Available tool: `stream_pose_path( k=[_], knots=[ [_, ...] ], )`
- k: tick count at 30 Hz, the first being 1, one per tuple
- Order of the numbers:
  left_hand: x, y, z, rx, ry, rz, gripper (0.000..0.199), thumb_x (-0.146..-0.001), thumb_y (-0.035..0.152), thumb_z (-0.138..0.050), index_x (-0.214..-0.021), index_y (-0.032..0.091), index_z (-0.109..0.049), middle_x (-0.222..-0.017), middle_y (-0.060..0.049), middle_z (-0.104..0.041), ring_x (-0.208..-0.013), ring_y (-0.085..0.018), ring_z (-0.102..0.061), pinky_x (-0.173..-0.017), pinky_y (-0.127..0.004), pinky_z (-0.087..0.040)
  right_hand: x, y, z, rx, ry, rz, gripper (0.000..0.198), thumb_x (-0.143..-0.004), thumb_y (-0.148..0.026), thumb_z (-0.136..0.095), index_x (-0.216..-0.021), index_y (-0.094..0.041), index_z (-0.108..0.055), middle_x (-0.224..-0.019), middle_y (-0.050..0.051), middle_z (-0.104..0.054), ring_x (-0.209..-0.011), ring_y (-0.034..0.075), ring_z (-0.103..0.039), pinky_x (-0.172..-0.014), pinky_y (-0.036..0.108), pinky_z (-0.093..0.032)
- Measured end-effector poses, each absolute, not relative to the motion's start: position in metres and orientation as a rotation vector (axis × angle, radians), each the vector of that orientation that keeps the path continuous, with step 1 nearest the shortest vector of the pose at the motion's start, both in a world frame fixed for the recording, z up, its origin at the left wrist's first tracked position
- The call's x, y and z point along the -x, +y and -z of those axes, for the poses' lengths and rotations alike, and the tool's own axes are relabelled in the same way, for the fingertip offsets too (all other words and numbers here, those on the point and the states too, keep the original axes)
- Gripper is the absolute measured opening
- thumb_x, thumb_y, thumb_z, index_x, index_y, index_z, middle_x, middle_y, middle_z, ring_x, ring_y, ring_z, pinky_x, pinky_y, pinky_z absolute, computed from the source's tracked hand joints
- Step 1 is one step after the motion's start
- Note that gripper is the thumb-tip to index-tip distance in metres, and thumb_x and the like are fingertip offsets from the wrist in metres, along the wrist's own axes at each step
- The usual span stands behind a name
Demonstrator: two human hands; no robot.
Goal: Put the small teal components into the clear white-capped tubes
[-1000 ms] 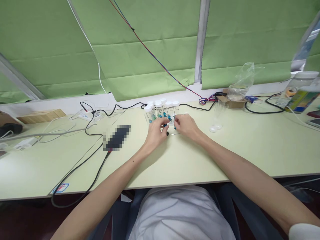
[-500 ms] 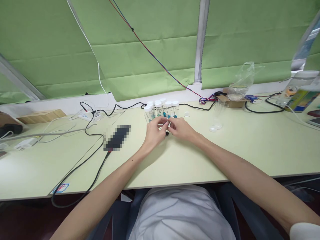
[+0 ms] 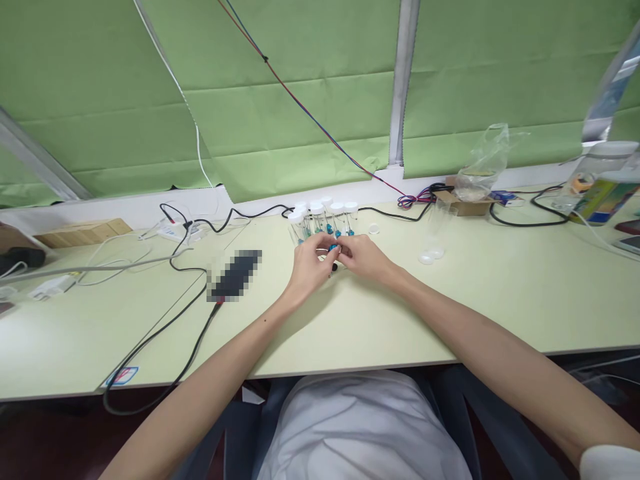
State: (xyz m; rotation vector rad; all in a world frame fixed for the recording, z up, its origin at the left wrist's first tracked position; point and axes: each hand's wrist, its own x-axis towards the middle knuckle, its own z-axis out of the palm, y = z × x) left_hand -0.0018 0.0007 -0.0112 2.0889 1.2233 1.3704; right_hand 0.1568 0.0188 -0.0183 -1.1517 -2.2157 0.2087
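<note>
My left hand [image 3: 311,261] and my right hand [image 3: 364,259] meet above the table, fingertips closed around a small blue piece [image 3: 333,247]. Its exact kind is too small to make out. Just below the fingers is a small black round item [image 3: 334,267], partly covered by the left thumb. Right behind the hands stand several clear tubes with white caps [image 3: 317,209], blue bits inside them; their lower parts are hidden by my fingers. A loose white cap [image 3: 373,229] lies to the right of these tubes.
Clear uncapped tubes [image 3: 440,230] lie or stand to the right. Behind them are a small cardboard box [image 3: 467,205] and a plastic bag [image 3: 483,167]. A pixelated dark device [image 3: 235,275] with a black cable [image 3: 193,353] is at left, near a wooden block [image 3: 83,233].
The fingers have shifted slightly, so the blue piece between them now shows. Both arms stay in nearly the same place.
</note>
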Motion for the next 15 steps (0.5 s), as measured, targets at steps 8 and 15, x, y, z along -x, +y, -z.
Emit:
stream_pose_path(
  k=[8,15],
  knots=[
    [0.0033,0.0025,0.0133,-2.097,1.242,-1.359,0.012,-0.085,0.025,-0.06,-0.092,0.018,-0.066,-0.093,-0.007,-0.072,-0.081,-0.018,-0.069,-0.075,-0.032,-0.059,-0.1564,0.0182,0.0164,1.268,-2.259,-0.166,0.02,-0.092,-0.027,-0.051,-0.095,-0.017,-0.069,-0.09,0.006,-0.073,-0.08,0.018,-0.063,-0.062,0.026,-0.033],
    [0.0028,0.0026,0.0124,-2.082,1.261,-1.368,0.013,-0.085,0.026,-0.06,-0.091,0.017,-0.067,-0.095,-0.008,-0.073,-0.082,-0.018,-0.07,-0.076,-0.032,-0.059,-0.1598,0.0214,0.0224,1.345,-2.311,-0.112,0.018,-0.089,-0.024,-0.054,-0.098,-0.018,-0.068,-0.097,0.008,-0.073,-0.089,0.021,-0.065,-0.064,0.027,-0.034]
  ],
)
